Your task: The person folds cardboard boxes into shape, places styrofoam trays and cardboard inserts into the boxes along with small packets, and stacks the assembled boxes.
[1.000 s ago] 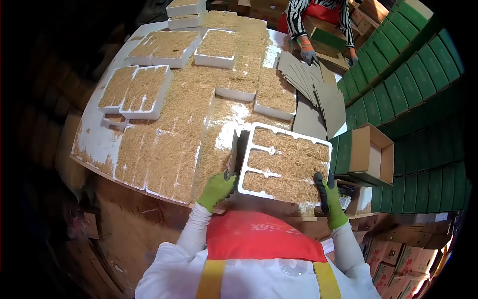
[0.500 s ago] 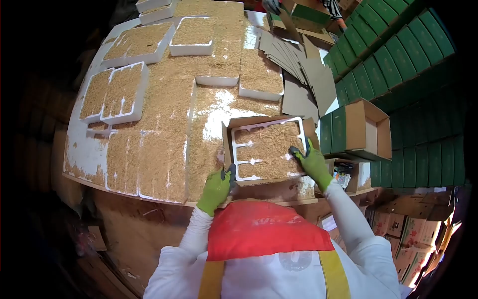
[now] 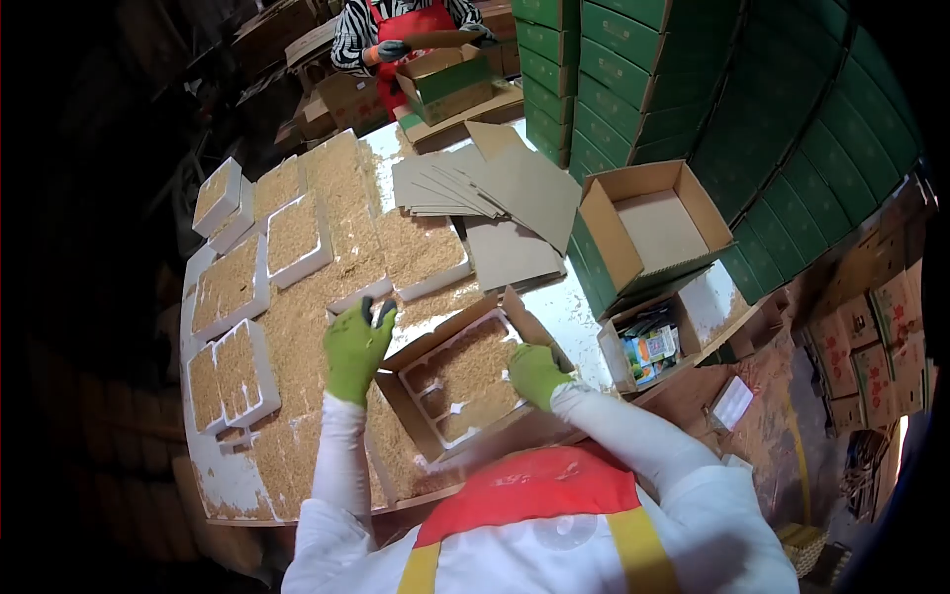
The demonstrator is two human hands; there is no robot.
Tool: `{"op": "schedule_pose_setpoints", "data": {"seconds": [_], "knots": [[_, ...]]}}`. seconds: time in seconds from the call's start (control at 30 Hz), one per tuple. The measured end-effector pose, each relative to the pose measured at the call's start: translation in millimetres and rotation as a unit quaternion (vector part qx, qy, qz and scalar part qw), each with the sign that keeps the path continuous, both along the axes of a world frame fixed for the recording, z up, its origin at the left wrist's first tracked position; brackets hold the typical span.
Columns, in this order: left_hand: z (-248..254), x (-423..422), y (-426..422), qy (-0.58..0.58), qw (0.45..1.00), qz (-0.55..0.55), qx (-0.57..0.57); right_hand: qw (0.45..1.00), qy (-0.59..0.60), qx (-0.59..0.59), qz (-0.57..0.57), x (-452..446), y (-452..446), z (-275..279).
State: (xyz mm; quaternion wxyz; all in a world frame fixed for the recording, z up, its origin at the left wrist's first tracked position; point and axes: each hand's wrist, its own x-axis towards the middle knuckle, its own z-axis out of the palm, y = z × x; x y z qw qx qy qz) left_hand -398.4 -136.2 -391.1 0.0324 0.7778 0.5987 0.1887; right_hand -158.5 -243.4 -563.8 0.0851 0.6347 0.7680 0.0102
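In front of me an open cardboard carton (image 3: 408,414) holds a white foam tray (image 3: 457,408), which is filled with sawdust-like material (image 3: 470,368). My left hand (image 3: 356,351), in a green glove with dark fingertips, is raised beside the carton's left side. Its thumb and fingers are apart and hold nothing. My right hand (image 3: 536,376), gloved alike, reaches over the carton's right side to the tray's edge. Its fingers are curled downward, and their tips are hidden.
More sawdust-filled foam trays (image 3: 295,238) stand on the sawdust-covered table (image 3: 198,436). Flat cardboard sheets (image 3: 475,188) lie ahead. An open green carton (image 3: 643,238) and a box of printed packets (image 3: 648,346) are at right, before stacked green cartons (image 3: 633,79). A co-worker (image 3: 406,30) handles another box (image 3: 445,84).
The view has swung right. My left hand has left the carton's near left corner and risen along its left side. The tray sits lower in the carton, and my right hand's fingers have curled inward.
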Motion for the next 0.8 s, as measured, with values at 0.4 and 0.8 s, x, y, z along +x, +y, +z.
{"op": "schedule_pose_setpoints", "data": {"seconds": [0.4, 0.8], "knots": [[-169.0, 310.0, 217.8, -0.002, 0.999, -0.052, -0.014, 0.866, 0.373, -0.093, 0.320, 5.9, -28.3, 63.9], [-130.3, 123.6, 188.8, 0.101, 0.986, 0.068, -0.118, 0.925, 0.236, 0.135, -0.266, 238.0, -91.1, 70.5]]}}
